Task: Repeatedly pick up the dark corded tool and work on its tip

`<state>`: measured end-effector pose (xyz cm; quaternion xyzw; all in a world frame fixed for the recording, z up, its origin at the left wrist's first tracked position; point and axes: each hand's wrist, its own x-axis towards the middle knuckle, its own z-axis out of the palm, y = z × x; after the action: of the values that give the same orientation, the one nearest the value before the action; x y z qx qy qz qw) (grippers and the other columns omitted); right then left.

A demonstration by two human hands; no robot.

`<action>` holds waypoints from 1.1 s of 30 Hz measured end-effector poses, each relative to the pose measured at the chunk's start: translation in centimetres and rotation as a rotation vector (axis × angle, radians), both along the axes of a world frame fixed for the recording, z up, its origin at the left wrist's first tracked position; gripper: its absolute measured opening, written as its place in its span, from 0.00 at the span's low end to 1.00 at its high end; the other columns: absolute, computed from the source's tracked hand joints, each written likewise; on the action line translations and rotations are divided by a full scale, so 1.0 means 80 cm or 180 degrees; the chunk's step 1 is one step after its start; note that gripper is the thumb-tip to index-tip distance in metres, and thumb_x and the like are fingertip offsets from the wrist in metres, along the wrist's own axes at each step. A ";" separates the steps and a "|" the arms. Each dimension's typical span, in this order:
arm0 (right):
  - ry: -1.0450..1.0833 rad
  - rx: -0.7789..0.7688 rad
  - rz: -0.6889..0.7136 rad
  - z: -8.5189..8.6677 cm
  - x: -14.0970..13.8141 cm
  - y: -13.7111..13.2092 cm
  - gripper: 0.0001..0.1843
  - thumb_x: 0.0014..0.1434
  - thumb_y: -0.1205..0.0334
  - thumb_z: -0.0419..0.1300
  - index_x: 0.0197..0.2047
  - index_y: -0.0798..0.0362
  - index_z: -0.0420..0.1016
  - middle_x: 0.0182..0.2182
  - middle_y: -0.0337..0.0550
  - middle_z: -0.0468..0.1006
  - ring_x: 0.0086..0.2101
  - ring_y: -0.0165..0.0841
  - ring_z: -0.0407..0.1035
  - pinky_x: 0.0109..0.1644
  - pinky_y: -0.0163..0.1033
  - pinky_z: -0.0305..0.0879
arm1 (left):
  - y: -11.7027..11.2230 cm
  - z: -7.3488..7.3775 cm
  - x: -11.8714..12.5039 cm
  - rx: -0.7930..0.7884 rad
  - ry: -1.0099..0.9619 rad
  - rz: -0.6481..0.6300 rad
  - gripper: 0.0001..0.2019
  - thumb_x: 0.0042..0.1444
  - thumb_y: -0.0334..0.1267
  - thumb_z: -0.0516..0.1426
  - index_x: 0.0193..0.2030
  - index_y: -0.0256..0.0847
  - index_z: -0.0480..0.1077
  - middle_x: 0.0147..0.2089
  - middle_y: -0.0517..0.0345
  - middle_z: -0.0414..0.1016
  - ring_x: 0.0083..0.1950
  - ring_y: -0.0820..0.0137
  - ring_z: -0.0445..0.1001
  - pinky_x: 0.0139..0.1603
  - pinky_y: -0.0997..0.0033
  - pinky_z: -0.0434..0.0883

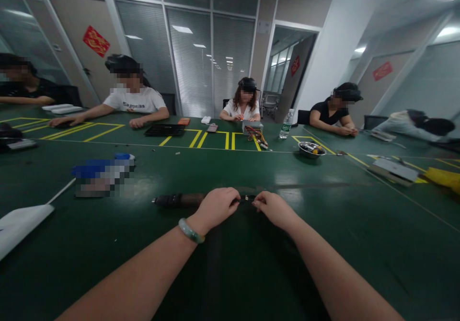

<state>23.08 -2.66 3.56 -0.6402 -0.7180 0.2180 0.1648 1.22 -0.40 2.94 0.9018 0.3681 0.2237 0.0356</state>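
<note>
1. Head view is showing both of the person's forearms reaching forward over the near edge of a dark green desk [230, 273], with the hands meeting near the middle of that edge.
2. A long dark strap [187, 199] is lying flat on the desk, running leftward from the hands; it looks like a belt or band, though its make is too dim to tell.
3. The left hand [215, 209], with a pale green bangle [191, 231] sitting on its wrist, is closing its fingers over the right part of the strap, probably pinning it so it is not sliding.
4. The right hand [273, 209] is pinching its fingers nearly shut at the strap's end, where a small metal piece [247, 198] is glinting between the two hands; whether the fingers are actually gripping it I cannot tell.
5. Holding both hands this close seems to be keeping the small part steady for fine work.
6. Further off, other people are sitting along the far edge, each with hands resting on the desk.
7. A metal bowl [311, 149] and a water bottle [286, 124] are standing towards the far right, well apart from the hands.
8. A white sheet [21, 223] is lying at the left edge, and yellow tape lines [201, 139] are marking out work areas.
</note>
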 end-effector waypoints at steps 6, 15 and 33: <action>0.0043 0.0074 0.0151 -0.002 -0.007 -0.002 0.05 0.54 0.57 0.66 0.33 0.48 0.79 0.30 0.34 0.77 0.31 0.30 0.70 0.31 0.32 0.57 | 0.003 -0.003 0.000 -0.0043 0.0045 0.0028 0.05 0.61 0.36 0.55 0.43 0.42 0.70 0.43 0.58 0.73 0.43 0.67 0.72 0.46 0.65 0.67; -0.0241 0.0306 0.0264 0.002 -0.004 0.000 0.01 0.54 0.63 0.65 0.32 0.48 0.78 0.29 0.34 0.77 0.30 0.29 0.70 0.32 0.32 0.57 | -0.003 0.004 0.002 0.0122 0.0219 0.0094 0.05 0.58 0.31 0.56 0.41 0.42 0.68 0.42 0.58 0.72 0.42 0.67 0.71 0.44 0.66 0.66; -0.0393 0.1107 0.0288 -0.019 -0.018 0.001 0.04 0.57 0.62 0.65 0.30 0.50 0.76 0.30 0.35 0.74 0.31 0.29 0.67 0.35 0.33 0.56 | 0.002 -0.007 0.000 0.0070 0.0041 0.0018 0.05 0.61 0.35 0.54 0.43 0.41 0.69 0.42 0.57 0.73 0.43 0.67 0.71 0.45 0.64 0.67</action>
<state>21.62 -2.61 2.00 -0.5812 -0.7817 0.0580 0.2186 1.21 -0.20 2.35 0.9025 0.3684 0.2221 0.0227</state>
